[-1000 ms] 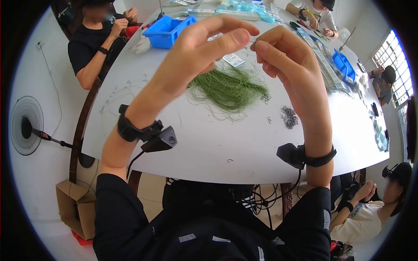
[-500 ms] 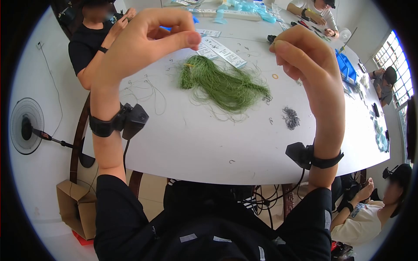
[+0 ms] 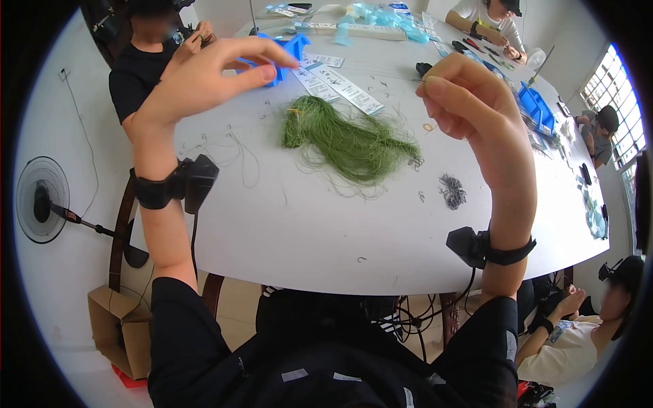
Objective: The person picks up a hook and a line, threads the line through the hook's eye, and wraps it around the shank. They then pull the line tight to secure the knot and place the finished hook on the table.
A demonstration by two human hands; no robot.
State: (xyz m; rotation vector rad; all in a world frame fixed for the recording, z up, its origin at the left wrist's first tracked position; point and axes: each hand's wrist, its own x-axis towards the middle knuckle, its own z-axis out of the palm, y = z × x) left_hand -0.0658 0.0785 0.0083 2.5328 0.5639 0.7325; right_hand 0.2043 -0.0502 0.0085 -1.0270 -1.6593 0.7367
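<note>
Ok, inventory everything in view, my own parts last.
table: one, white, centre
strand bundle: one, green, mid-table
hook pile: one, grey, right of bundle
loose hooks: several, dark, scattered on table
small ring: one, yellowish, right of bundle
printed cards: several, white and blue, beyond bundle
bins: two, blue, upper middle and right
crumpled plastic: uncountable, pale blue, table's far end
fan: one, dark, left
cardboard box: one, brown, lower left
other people: four, mixed clothing, around table
window: one, bright, far right
wrist cameras: two, black, one per wrist
left hand: one, bare, upper left
right hand: one, bare, upper right
</note>
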